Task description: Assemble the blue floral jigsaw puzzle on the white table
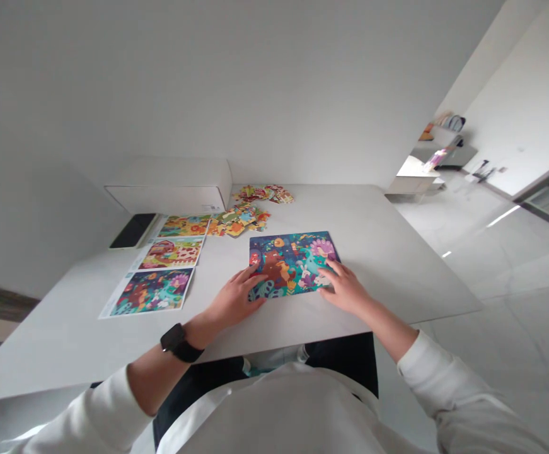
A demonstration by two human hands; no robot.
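Observation:
A colourful jigsaw puzzle (293,258), dark blue with animals and plants, lies flat on the white table with its picture filled in. My left hand (237,295) rests at its left edge, fingers spread and fingertips on the puzzle. Over the right edge lies my right hand (345,287), its fingers apart and touching the surface. Neither hand grasps anything. To the left, a printed sheet (154,292) shows the same picture as the puzzle.
Beyond that sheet lie a farm picture sheet (173,253) and a yellow picture sheet (184,225). Loose puzzle pieces (239,219) form a pile, with more reddish pieces (267,193) behind. A phone (133,231) and a white box (170,197) are at the back left.

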